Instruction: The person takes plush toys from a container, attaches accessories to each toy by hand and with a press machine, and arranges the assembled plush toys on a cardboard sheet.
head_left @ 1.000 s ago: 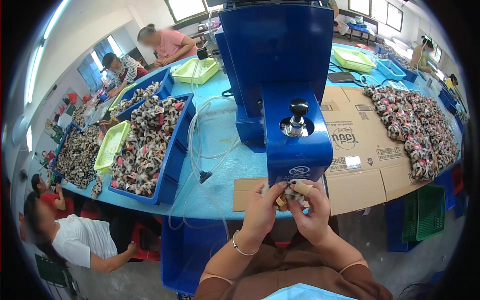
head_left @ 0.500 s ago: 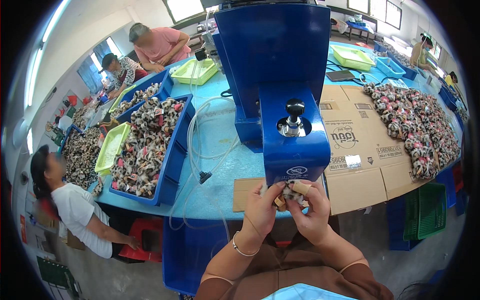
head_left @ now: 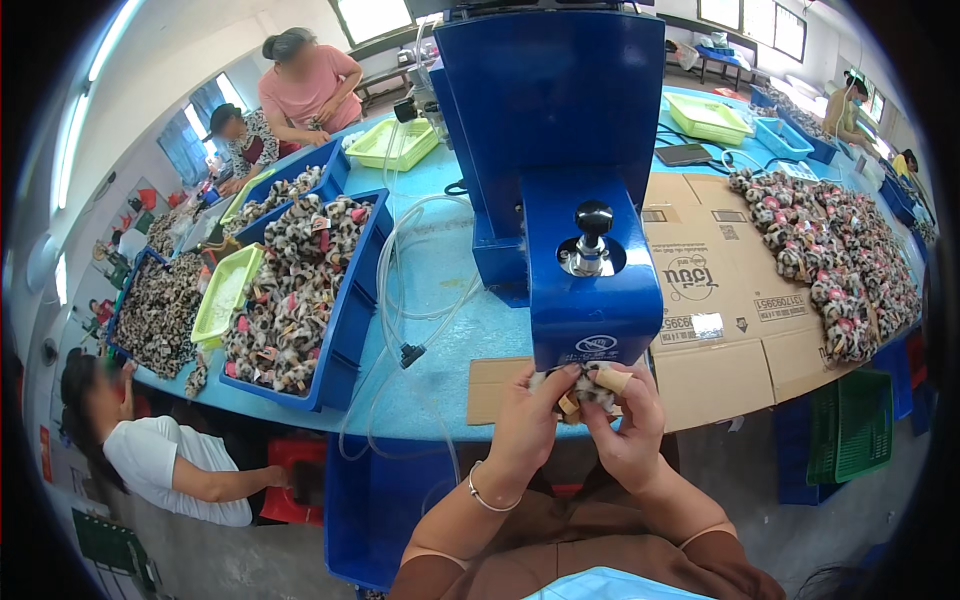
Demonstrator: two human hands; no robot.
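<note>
Below the front head of a blue press machine [head_left: 588, 318], both my hands pinch a small fluffy plush toy [head_left: 597, 390], mottled white, black and tan. My left hand [head_left: 527, 415] grips its left side, thumb on top. On the other side, my right hand [head_left: 630, 420] holds it between thumb and fingers; a tan wrap or patch covers one fingertip. Part of the toy is hidden by my fingers and the machine's edge. A black knob [head_left: 593, 217] sits on top of the machine head.
Blue crates [head_left: 352, 330] of similar plush pieces stand at the left. Flattened cardboard [head_left: 715, 270] with a plush pile [head_left: 840, 260] lies right. Clear tubing [head_left: 385, 260] loops beside the machine. A blue bin [head_left: 385, 510] sits below the table edge. A person in white [head_left: 180, 460] sits left.
My hands keep their grip on the plush toy and have barely shifted. At the left, the person in white has leaned and raised an arm toward the table; the person in pink has straightened slightly.
</note>
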